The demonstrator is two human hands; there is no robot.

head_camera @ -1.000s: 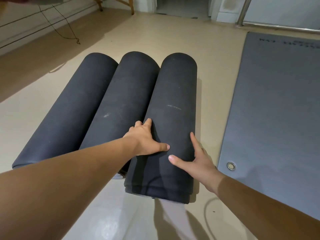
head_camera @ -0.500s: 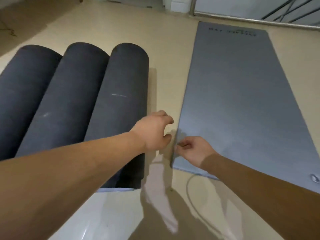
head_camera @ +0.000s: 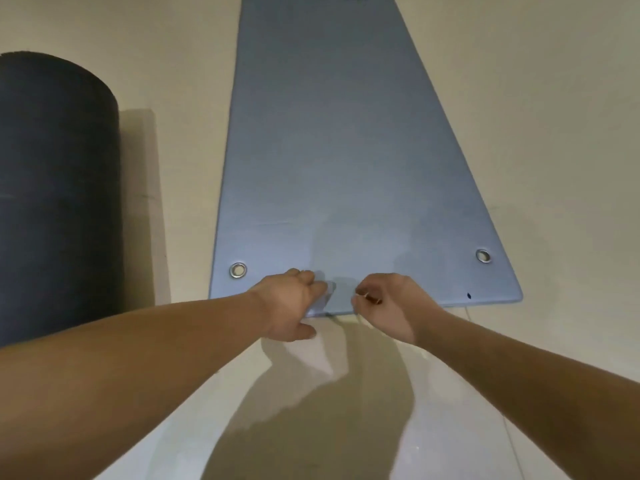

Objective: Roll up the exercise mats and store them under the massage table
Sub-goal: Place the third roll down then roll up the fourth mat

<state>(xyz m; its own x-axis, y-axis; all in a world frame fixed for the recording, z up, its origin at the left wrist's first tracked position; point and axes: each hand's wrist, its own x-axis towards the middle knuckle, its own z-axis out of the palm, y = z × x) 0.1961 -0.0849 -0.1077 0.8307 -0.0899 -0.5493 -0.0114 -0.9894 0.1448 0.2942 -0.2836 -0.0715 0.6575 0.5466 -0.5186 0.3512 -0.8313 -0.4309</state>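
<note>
Left hand [head_camera: 294,304] is clamped on near edge of flat blue-grey mat [head_camera: 339,150]; edge is lifted slightly between fingers and thumb. Right hand [head_camera: 386,304] is held just beside it at 3 o'clock, fingers curled at same edge, actual hold can't be told. Mat is laid on floor [head_camera: 554,133], running to 12 o'clock, eyelets [head_camera: 238,270] at near corners. Rolled dark mat [head_camera: 59,202] is seen at 9 o'clock, apart from it
</note>
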